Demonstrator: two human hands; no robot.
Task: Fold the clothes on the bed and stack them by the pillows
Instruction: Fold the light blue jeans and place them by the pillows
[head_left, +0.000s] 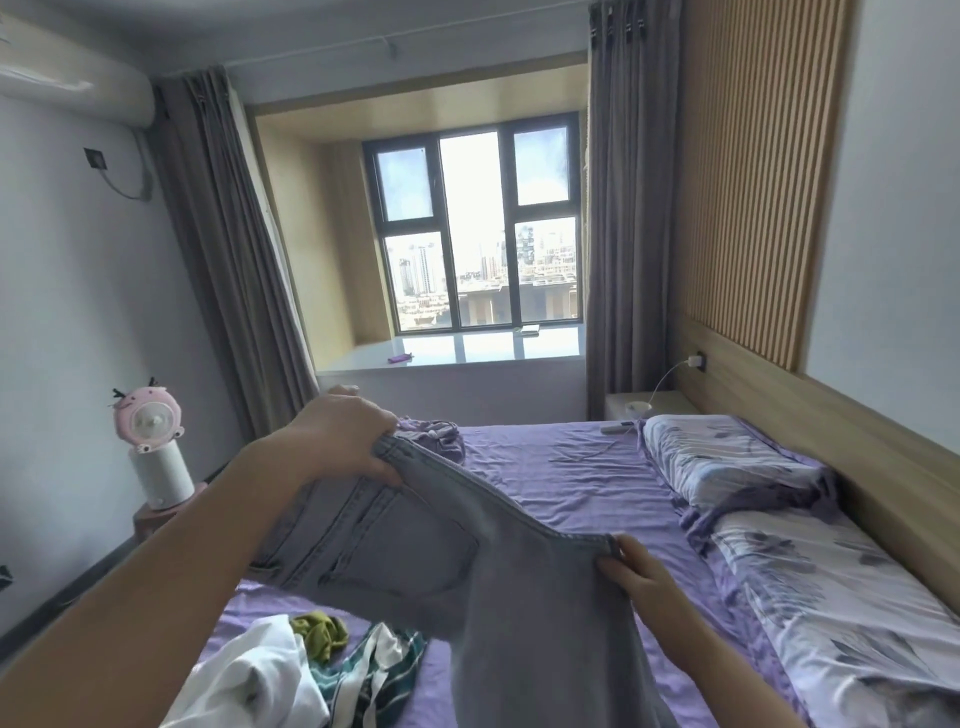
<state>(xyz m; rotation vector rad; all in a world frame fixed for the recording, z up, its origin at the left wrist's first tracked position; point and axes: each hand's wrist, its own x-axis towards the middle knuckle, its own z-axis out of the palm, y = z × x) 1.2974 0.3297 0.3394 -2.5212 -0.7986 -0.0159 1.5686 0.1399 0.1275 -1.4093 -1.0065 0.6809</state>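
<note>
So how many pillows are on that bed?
2, both along the headboard side: the far pillow nearer the window, the near pillow closer to the camera, partly cut off. More could lie out of frame.

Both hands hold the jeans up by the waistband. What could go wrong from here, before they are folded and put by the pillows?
1. The left hand and right hand hold the jeans only at the waistband, so the hanging legs may land on the white garment and striped garment below and tangle.
2. The sheet is wrinkled, so a fold made on it may come out uneven.
3. A cable runs near the pillows; a stack there could snag it.
</note>
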